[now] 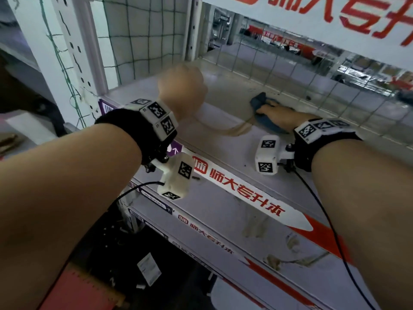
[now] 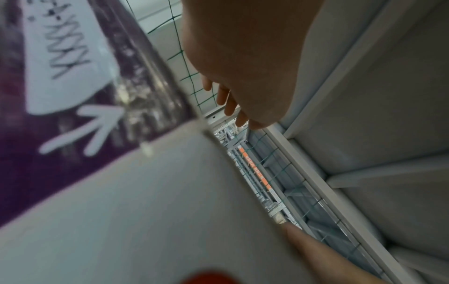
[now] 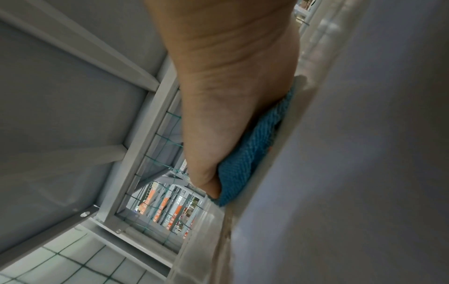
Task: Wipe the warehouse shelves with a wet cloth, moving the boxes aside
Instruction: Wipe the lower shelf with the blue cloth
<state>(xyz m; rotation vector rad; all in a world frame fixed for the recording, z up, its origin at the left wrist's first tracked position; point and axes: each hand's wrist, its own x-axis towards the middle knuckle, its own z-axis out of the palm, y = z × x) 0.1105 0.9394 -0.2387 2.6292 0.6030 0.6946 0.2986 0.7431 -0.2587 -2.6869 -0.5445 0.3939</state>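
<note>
A grey metal shelf [image 1: 223,144] lies in front of me at chest height. A blue cloth [image 1: 260,100] rests on it near the back, and my right hand [image 1: 277,113] lies flat on top, pressing it down. In the right wrist view the palm [image 3: 226,96] pins the blue cloth [image 3: 245,169] against the shelf [image 3: 364,173]. My left hand [image 1: 181,88] hovers blurred above the shelf's left part and holds nothing. Its fingers [image 2: 228,103] hang loosely curled in the left wrist view. No box stands on this shelf level.
A wire grid [image 1: 290,70] closes the shelf's back and green netting [image 1: 138,30] its left side, beside a perforated upright [image 1: 73,52]. A label strip with red characters [image 1: 245,191] runs along the front edge. Brownish smears [image 1: 223,132] and dark specks [image 1: 308,98] mark the surface.
</note>
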